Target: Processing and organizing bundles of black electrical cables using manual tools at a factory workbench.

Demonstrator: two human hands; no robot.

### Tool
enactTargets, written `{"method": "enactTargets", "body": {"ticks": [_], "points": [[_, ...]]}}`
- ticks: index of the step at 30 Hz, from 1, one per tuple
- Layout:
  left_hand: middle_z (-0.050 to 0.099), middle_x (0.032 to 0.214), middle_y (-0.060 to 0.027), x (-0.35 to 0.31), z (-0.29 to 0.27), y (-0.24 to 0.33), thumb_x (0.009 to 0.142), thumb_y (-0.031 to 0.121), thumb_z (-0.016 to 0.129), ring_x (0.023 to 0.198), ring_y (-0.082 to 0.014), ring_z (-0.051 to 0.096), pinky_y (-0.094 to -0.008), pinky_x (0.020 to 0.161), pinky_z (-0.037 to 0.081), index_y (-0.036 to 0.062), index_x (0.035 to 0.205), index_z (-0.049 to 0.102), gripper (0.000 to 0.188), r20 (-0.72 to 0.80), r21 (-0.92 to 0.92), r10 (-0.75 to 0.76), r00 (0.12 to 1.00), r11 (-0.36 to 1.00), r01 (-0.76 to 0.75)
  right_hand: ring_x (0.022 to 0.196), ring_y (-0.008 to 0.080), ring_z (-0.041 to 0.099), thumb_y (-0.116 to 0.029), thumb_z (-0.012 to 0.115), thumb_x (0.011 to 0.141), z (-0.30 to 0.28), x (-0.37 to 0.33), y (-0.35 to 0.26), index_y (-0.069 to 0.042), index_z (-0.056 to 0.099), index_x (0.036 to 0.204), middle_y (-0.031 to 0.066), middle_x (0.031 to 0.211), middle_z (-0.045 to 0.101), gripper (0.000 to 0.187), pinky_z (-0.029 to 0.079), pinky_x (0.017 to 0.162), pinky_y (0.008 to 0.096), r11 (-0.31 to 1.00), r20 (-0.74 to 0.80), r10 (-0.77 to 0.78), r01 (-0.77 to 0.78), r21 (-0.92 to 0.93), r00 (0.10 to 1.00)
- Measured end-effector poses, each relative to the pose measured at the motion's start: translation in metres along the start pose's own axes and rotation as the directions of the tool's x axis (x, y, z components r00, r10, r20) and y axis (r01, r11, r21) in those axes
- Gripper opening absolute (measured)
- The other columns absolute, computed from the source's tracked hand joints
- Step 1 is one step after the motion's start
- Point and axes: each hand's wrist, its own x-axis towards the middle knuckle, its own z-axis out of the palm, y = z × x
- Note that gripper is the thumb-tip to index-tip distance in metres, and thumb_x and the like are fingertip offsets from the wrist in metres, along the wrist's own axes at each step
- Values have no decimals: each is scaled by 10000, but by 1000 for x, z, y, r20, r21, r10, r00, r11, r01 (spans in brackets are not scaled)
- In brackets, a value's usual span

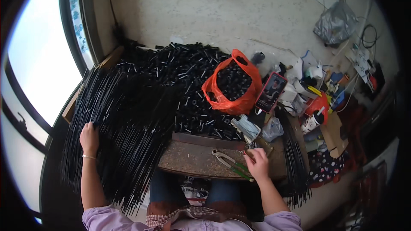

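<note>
My left hand point(89, 139) is at a wide bundle of thin black rods point(132, 145) on the left. Its fingers are curled together among the rods; what they pinch is too small to make out. My right hand point(257, 163) is over the worn wooden work board point(184, 156), thumb and fingers closed in a pinch. Anything between those fingertips is too small to name. Beside this hand lies a pair of pincers point(229, 162) with green handles, jaws toward the left. Behind the board's dark raised strip point(207, 140) spreads a heap of small black cylindrical parts point(192, 111).
A red plastic bag point(231, 107) of black parts stands on the heap. Right of it are a propped phone point(272, 92), a blue face mask point(246, 127), a clear bag point(272, 129), a patterned cup point(311, 122) and clutter. More black rods point(295, 167) hang over the right edge.
</note>
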Motion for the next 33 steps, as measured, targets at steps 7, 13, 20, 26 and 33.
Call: {"method": "enactTargets", "body": {"ticks": [7, 13, 20, 26, 33], "points": [[523, 915, -109, 13, 11, 0, 808, 131, 543, 862, -287, 548, -399, 650, 485, 27, 811, 473, 126, 53, 122, 141, 989, 982, -147, 1034, 252, 490, -127, 660, 724, 19, -16, -29, -89, 618, 1006, 55, 1065, 546, 288, 422, 862, 357, 968, 333, -250, 248, 50, 909], [567, 784, -142, 37, -16, 13, 844, 199, 537, 713, -326, 562, -405, 613, 475, 12, 823, 473, 199, -86, 20, -4, 996, 1000, 6, 1039, 271, 499, -77, 631, 740, 20, -21, -19, -66, 611, 1034, 79, 1111, 548, 295, 419, 885, 356, 975, 341, -201, 153, 162, 918], [510, 621, -16, 83, -92, 71, 812, 196, 626, 551, -114, 492, -287, 518, 433, -36, 852, 516, 260, 89, -871, -23, 996, 482, 89, 1020, 277, 505, -62, 631, 734, 11, -26, -14, -45, 612, 1006, 79, 1097, 558, 274, 422, 876, 356, 988, 292, -96, 55, 144, 952], [520, 598, -34, 98, -153, 182, 843, 245, 613, 527, -123, 496, -253, 508, 391, -32, 859, 529, 290, -148, -863, -29, 989, 492, -115, 1015, 281, 508, -63, 639, 732, 7, -34, -9, -44, 615, 998, 84, 1088, 565, 269, 424, 872, 358, 993, 242, -75, 50, 108, 967], [581, 660, -169, 51, -181, 284, 821, 232, 615, 602, -336, 571, -379, 536, 430, -3, 836, 494, 264, -424, -792, -8, 906, 489, -366, 1000, 284, 522, -76, 652, 725, 4, -43, -2, -50, 626, 991, 88, 1080, 575, 268, 430, 869, 361, 996, 232, -46, 26, 90, 972]]}}
